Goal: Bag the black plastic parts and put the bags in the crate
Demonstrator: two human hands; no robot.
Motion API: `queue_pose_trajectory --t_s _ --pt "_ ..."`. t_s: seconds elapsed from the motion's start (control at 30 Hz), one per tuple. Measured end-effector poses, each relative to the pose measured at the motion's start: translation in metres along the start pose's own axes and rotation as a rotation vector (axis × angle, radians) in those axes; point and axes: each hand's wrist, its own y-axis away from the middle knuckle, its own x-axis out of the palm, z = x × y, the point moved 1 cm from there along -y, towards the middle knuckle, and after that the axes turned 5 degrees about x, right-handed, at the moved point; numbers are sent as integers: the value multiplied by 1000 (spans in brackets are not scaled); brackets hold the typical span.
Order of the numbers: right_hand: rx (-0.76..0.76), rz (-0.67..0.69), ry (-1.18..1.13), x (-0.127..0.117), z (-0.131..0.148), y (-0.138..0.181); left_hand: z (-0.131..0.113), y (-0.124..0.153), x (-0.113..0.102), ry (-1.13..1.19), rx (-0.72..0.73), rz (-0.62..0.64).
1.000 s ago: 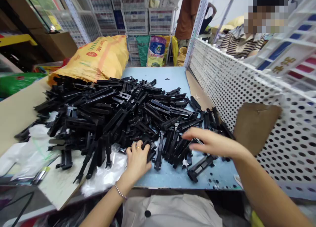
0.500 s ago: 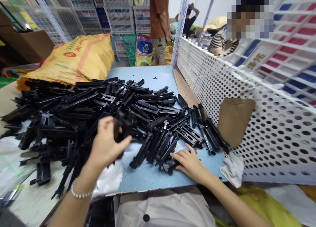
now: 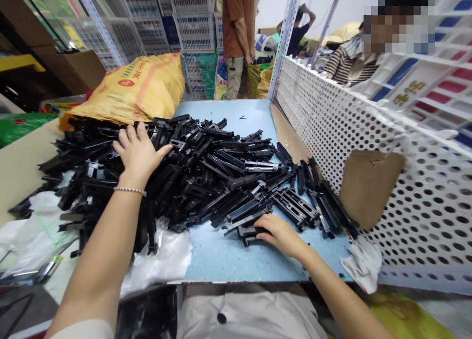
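Note:
A large heap of long, narrow black plastic parts [image 3: 177, 182] spreads over the table. My left hand [image 3: 136, 150] reaches over the back left of the heap, palm down, fingers spread, with nothing visible in its grasp. Near the front of the heap, my right hand [image 3: 278, 233] has its fingers curled against the end of a black plastic part [image 3: 249, 235] lying on the blue tabletop [image 3: 217, 263]. The undersides of those fingers are hidden. Just behind that hand lie some slotted black parts [image 3: 295, 206] side by side.
A yellow woven sack [image 3: 136, 91] rests behind the heap. A white perforated panel [image 3: 324, 118] with a cardboard piece [image 3: 370, 186] borders the right side. A white cloth [image 3: 363, 263] lies at the front right corner; plastic film [image 3: 162, 260] lies front left. Other people are beyond the table.
My left hand has moved forward and left from the front of the heap; the dark parts it held are no longer in it. My right hand stays near the front parts, its fingers more curled.

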Motion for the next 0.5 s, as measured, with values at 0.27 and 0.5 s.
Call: queue_pose_trajectory --t_s 0.27,0.5 --pt "130 -74 -450 -18 -4 6 -99 190 29 331 429 362" --pt "487 -321 -948 -10 21 9 -133 243 33 688 198 443"
